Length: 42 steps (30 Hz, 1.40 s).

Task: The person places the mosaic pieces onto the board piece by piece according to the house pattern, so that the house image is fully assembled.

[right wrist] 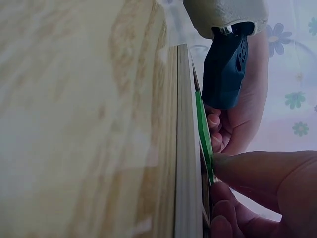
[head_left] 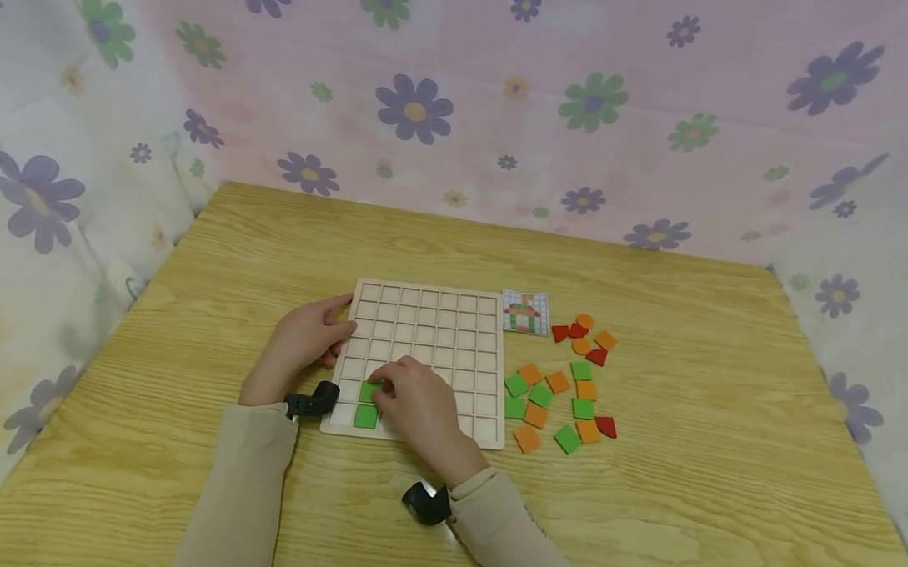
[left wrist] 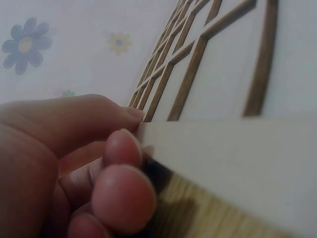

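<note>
A pale wooden grid board (head_left: 437,333) lies flat on the table. My left hand (head_left: 309,341) grips its left edge, thumb on top and fingers curled against the side (left wrist: 124,148). My right hand (head_left: 408,399) pinches a green square tile (head_left: 368,390) at a cell in the board's near-left corner, just above a second green tile (head_left: 365,416) seated in the bottom row. In the right wrist view, the green tile (right wrist: 203,124) stands slightly proud of the board's edge (right wrist: 184,148) under my fingertips (right wrist: 233,166).
Several loose green, orange and red tiles (head_left: 563,396) are scattered right of the board. A small pattern card (head_left: 525,312) lies by the board's far-right corner. Flowered cloth (head_left: 460,108) walls the wooden table (head_left: 679,492) on three sides.
</note>
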Motion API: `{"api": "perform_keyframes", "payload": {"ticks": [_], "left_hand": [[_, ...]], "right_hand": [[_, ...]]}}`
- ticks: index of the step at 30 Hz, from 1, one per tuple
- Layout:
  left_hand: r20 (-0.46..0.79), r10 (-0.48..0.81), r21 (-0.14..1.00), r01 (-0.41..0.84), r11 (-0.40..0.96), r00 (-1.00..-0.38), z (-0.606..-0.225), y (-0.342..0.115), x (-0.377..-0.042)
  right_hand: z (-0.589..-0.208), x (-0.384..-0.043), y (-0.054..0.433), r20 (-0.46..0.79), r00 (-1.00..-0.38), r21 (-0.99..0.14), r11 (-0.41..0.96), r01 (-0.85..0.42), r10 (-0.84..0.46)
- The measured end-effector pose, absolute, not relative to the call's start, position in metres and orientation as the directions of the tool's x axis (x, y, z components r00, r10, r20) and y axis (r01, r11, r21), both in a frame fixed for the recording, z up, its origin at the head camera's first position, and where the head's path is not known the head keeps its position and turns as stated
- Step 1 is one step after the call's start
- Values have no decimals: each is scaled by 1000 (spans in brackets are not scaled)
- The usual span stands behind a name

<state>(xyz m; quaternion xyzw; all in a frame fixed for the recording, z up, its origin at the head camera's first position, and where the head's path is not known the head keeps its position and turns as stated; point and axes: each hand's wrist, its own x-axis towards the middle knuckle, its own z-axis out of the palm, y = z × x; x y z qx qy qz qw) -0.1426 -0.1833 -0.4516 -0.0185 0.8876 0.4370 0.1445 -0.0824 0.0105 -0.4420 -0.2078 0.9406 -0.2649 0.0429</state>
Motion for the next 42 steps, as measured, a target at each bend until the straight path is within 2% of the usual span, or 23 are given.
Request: {"api": "perform_keyframes", "payload": {"ticks": [5,14,18,31,42], "left_hand": [[-279,85,774,-172,609,-957,-450,-183,-143],[-287,92,771,-173,612,-954,-451,-183,-142],[-291,84,774,-182,607,-953,-450,-182,-142],[-297,91,771,-182,611,-951,-450,-182,-140],[-285,96,781,-173,601,-954,-451,-182,-141]], "right_hand": [[-441,-84,13,25,-893,-530,751,-393,-450],[-434,-96,33,-75,-793,-634,643,-429,-604],[-429,-101,44,-111,-777,-653,635,-413,-620],[-423,-118,81,-144,-842,-632,703,-325,-520],[-420,-129,122,-218,-898,-672,726,-146,-382]]}}
